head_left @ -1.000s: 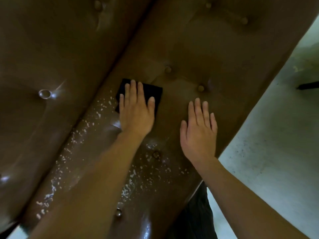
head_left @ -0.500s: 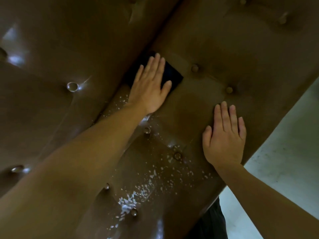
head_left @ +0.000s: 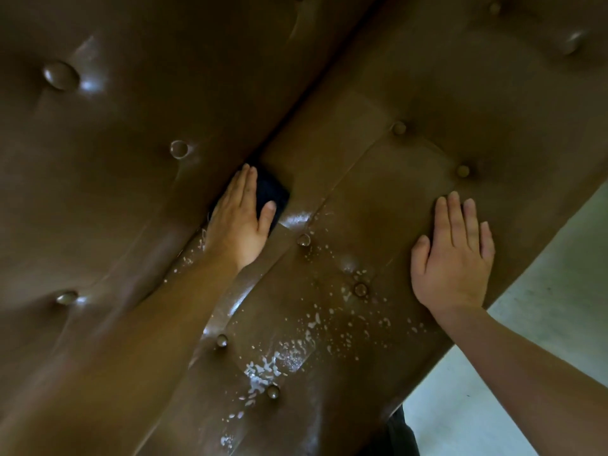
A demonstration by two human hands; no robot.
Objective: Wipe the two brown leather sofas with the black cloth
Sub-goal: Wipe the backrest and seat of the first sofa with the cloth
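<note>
A brown tufted leather sofa fills the view: its seat [head_left: 388,199] runs diagonally and its backrest [head_left: 131,103] lies to the left. My left hand [head_left: 240,218] presses the black cloth [head_left: 271,192] flat with straight fingers, right at the crease where seat meets backrest. Most of the cloth is hidden under the hand. My right hand [head_left: 455,255] rests flat and open on the seat near its front edge. White foam droplets [head_left: 283,357] speckle the seat below both hands.
Leather buttons [head_left: 398,128] dot the seat and backrest. A pale concrete floor [head_left: 543,307] lies beyond the seat's front edge at the right. Dark clothing [head_left: 399,432] shows at the bottom edge.
My left hand has slid the black cloth across the seat into the crease by the backrest. My right hand has kept resting flat on the seat. The camera has moved closer.
</note>
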